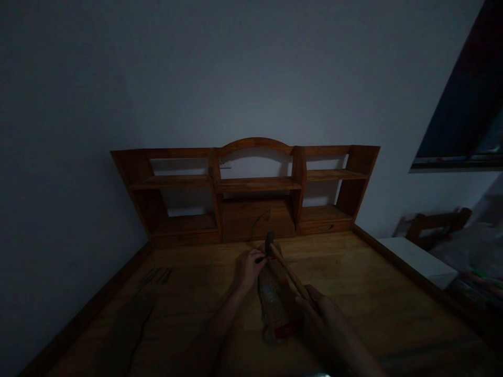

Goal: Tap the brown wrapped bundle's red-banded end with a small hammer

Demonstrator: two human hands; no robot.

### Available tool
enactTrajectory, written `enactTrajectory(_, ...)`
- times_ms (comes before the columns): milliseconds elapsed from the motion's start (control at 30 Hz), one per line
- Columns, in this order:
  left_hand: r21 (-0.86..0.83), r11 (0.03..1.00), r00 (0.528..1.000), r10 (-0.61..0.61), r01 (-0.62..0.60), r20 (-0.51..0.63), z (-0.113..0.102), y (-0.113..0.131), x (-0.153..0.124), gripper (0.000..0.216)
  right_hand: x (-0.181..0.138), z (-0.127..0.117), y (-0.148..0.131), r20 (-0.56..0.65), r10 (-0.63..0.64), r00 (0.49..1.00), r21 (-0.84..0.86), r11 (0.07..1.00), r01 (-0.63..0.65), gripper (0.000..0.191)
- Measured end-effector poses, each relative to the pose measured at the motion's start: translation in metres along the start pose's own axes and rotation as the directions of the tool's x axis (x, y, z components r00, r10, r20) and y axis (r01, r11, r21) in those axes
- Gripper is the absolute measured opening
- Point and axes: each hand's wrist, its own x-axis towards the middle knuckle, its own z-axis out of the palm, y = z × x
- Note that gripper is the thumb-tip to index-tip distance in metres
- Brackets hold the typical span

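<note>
**Hammer over a woven piece on the desk**

Between the hands, a woven piece [275, 306] lies flat on the wooden desk [373, 283]. Its far end is pinched by the left hand [248, 268]; a hammer [283, 264] is gripped by the right hand [316, 309]. Fingers are best kept clear of the head. Beyond stands a bare shelf unit [251, 183]; the room is dim.

Both forearms forward, left hand [248, 268] apparently pinching, right hand [314, 309] closed in a grip.
</note>
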Motion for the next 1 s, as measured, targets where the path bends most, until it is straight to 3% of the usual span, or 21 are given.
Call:
enactTrajectory(133, -0.053, 0.998, 1.000, -0.028, 0.029, 0.011, 0.000, 0.002, 0.000, 0.006, 0.001, 0.002, 0.003, 0.007, 0.012, 1.000, -0.027, 1.000, -0.011, 0.047)
enactTrajectory(267, 0.005, 1.000, 1.000, 0.004, -0.004, -0.012, 0.000, -0.002, 0.000, 0.008, 0.002, 0.004, 0.006, 0.005, -0.027, 1.000, 0.042, 0.999, 0.027, 0.044)
enactTrajectory(433, -0.039, 0.999, 1.000, -0.005, 0.005, 0.003, 0.003, -0.005, 0.002, 0.007, -0.002, 0.002, -0.004, 0.023, -0.021, 1.000, -0.006, 1.000, 0.021, 0.041)
enactTrajectory(600, -0.003, 1.000, 1.000, -0.002, 0.002, 0.006, 0.001, -0.003, 0.001, 0.011, -0.004, 0.002, -0.008, 0.015, -0.061, 0.998, 0.064, 0.996, 0.060, 0.041)
enactTrajectory(867, 0.012, 1.000, 0.999, -0.027, 0.027, 0.028, -0.006, 0.007, 0.000, 0.011, -0.001, 0.001, -0.007, 0.037, -0.015, 0.999, 0.024, 1.000, 0.014, 0.043)
enactTrajectory(1000, -0.039, 0.998, 0.998, -0.051, 0.052, 0.029, -0.008, 0.012, 0.000, 0.009, -0.002, 0.003, -0.002, -0.004, 0.026, 1.000, 0.003, 1.000, -0.026, 0.053)
